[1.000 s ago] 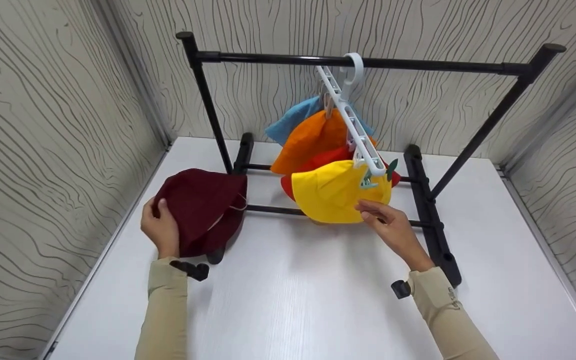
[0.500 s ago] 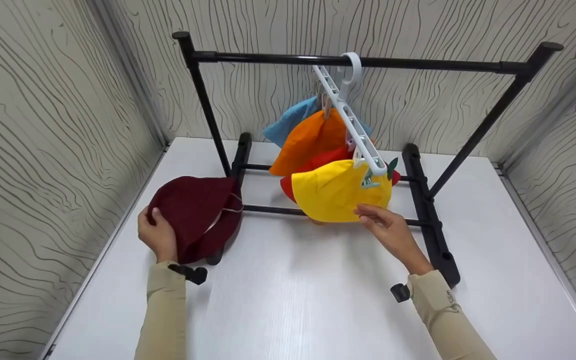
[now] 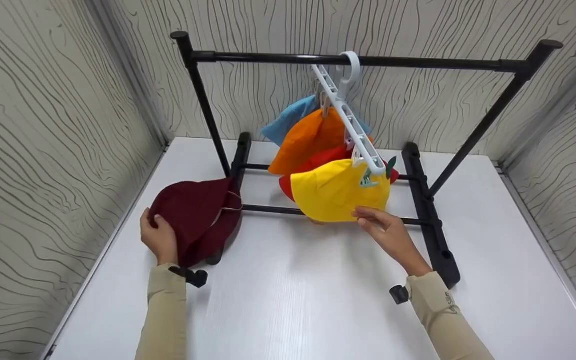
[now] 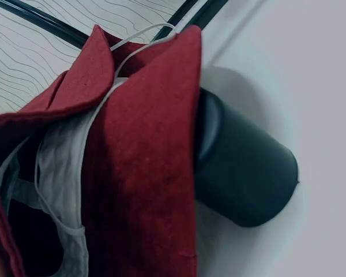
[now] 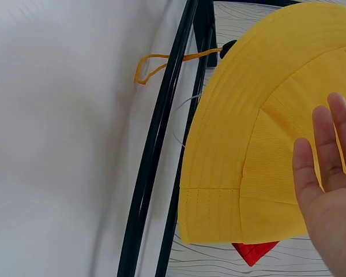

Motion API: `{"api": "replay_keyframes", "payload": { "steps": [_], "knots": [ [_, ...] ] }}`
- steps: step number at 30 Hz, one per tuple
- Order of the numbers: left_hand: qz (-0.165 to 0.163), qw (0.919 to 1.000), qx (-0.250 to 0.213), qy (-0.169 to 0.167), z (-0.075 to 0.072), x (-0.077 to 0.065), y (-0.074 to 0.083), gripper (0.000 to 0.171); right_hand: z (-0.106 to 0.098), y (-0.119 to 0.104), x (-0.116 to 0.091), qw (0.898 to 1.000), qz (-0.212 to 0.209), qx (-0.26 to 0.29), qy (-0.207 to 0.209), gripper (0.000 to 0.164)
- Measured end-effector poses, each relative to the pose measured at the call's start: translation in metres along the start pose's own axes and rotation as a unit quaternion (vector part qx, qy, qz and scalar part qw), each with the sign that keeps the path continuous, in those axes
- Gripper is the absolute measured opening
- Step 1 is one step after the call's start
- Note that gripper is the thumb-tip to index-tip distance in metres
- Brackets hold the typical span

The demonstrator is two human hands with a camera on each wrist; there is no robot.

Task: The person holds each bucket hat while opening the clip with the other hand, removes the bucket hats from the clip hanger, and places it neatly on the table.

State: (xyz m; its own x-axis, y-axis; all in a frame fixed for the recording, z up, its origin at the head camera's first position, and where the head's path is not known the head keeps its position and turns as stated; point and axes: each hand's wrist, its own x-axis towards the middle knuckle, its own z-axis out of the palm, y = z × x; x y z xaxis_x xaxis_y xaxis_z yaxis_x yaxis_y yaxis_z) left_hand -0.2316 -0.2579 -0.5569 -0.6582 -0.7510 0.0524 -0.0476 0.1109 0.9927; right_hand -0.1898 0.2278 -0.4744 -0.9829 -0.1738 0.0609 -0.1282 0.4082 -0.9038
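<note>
left hand (image 3: 160,237) grips maroon hat (image 3: 195,210) by edge, seemingly to support it near black rack (image 3: 433,62); right hand (image 3: 390,237), fingers extended, grasps nothing, by lower edge of yellow hat (image 3: 325,195); clip (image 3: 368,178) on white hanger (image 3: 341,103) apparently bears its weight

White table (image 3: 288,305), faint grain; black rack (image 3: 278,58) standing on it, feet (image 3: 432,220) spread.

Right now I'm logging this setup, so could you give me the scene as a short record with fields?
Left hand: grips maroon hat
Right hand: straight fingers at yellow hat, contact unclear
Hanger: white, hooked over black rack
Hanging, front to back: yellow hat, red hat, orange hat, blue hat
Surface: white table under rack
</note>
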Motion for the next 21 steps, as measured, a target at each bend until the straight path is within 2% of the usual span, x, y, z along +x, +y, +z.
{"api": "replay_keyframes", "payload": {
  "steps": [5, 11, 16, 21],
  "knots": [
    [0.002, 0.9998, 0.016, -0.012, -0.001, -0.002, -0.004, 0.046, 0.001, 0.001, 0.001, 1.0, -0.006, 0.003, -0.005, 0.044],
    [-0.001, 0.9984, 0.037, -0.043, -0.004, -0.004, -0.011, 0.045, 0.002, 0.002, 0.001, 1.0, -0.004, 0.011, -0.006, 0.042],
    [0.006, 0.9963, 0.067, -0.054, -0.007, -0.005, -0.017, 0.041, 0.002, 0.003, 0.001, 1.0, 0.001, 0.003, -0.009, 0.043],
    [0.004, 0.9951, 0.073, -0.066, -0.006, -0.004, -0.018, 0.04, 0.002, 0.003, 0.0, 1.0, 0.007, -0.011, -0.012, 0.044]
  ]
}}
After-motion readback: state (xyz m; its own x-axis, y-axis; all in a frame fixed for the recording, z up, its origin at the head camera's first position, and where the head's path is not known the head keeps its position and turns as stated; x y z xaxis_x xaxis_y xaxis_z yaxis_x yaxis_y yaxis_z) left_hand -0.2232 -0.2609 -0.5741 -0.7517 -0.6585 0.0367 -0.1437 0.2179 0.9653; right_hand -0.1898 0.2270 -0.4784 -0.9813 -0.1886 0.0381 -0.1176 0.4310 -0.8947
